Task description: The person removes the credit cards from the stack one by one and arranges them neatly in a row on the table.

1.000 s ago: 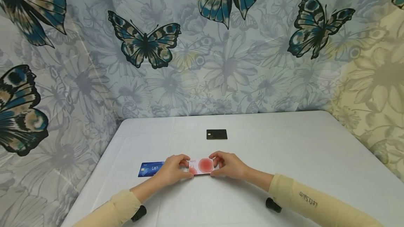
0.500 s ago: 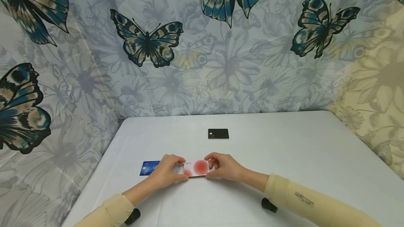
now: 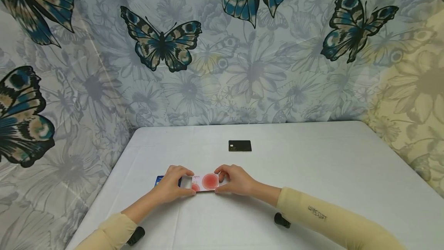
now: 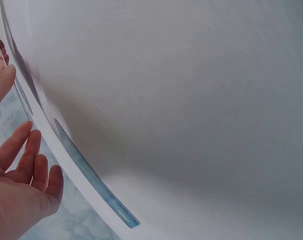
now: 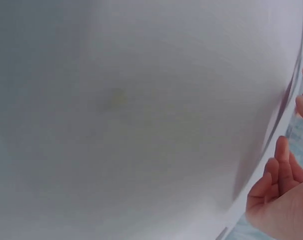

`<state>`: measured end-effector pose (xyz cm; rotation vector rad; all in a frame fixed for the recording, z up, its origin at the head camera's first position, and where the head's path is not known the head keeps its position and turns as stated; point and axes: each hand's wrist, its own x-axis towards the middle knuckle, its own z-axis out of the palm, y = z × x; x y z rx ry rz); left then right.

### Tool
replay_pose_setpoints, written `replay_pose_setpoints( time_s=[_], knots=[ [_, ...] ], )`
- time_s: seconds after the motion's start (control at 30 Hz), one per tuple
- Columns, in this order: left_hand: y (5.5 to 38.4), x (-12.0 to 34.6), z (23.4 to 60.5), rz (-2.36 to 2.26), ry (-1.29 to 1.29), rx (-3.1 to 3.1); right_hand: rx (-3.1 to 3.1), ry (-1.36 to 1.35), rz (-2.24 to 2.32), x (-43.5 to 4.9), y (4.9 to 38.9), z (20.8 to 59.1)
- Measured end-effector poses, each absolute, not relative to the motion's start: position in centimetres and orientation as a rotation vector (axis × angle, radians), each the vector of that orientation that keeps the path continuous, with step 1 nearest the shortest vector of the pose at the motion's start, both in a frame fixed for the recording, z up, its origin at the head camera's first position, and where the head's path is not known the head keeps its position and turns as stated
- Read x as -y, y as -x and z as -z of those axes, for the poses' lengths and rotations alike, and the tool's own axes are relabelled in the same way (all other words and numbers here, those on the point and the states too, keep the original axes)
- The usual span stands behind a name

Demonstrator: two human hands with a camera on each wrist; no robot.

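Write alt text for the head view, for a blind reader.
A person's left hand and right hand pinch a pink-patterned card by its ends at a white table. A blue card is partly hidden by the left hand; a black card lies farther back, before a butterfly backdrop.

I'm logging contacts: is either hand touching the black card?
No, the black card lies farther back on the table, apart from the left hand and right hand, which hold the pink card.

White table (image 3: 312, 157), black VIP card (image 3: 240, 146) lying flat on it, floral backdrop (image 3: 254, 74) behind, printed butterflies (image 3: 162, 46).
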<state>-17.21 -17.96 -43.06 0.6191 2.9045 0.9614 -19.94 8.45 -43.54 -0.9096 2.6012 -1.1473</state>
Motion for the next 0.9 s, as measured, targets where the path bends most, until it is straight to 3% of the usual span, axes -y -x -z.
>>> replay_pose_setpoints(
  time_s=[0.37, 0.9],
  knots=[
    [17.7, 19.7, 43.4, -0.934, -0.583, -2.914, -2.627, 1.004, 1.127, -6.6, 20.7, 43.7],
    [17.6, 20.9, 43.3, -0.914, -0.523, -2.903, -2.703, 0.894, 1.016, -4.9, 20.6, 43.7]
  ],
)
